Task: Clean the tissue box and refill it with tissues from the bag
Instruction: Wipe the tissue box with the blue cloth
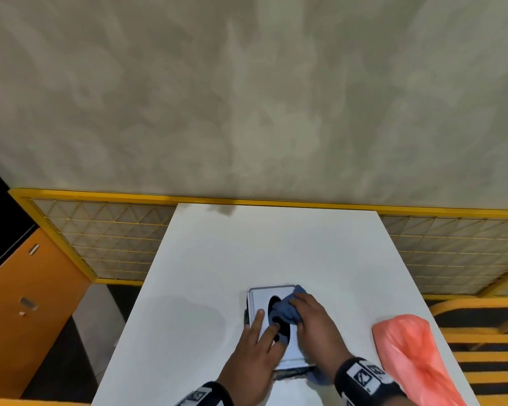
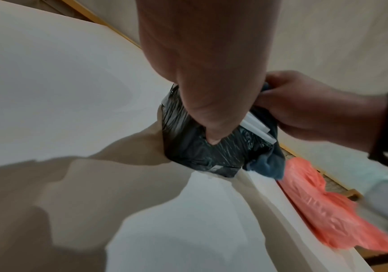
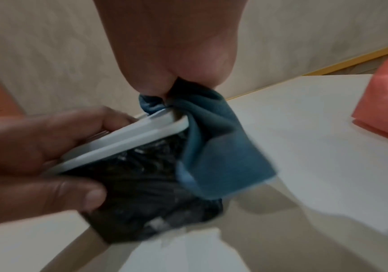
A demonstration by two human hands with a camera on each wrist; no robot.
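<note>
Both hands work at the near edge of the white bench [image 1: 217,259]. Left hand [image 1: 252,350] grips the tissue box [image 1: 266,303], fingers [image 1: 257,320] curled over its white lid and thumb on the dark side. Right hand [image 1: 314,323] pinches a blue cloth [image 1: 285,310] with closed fingers and presses it on the lid, at the oval opening. Orange-pink bag [image 1: 411,353] lies near the right edge, apart from the box.
</note>
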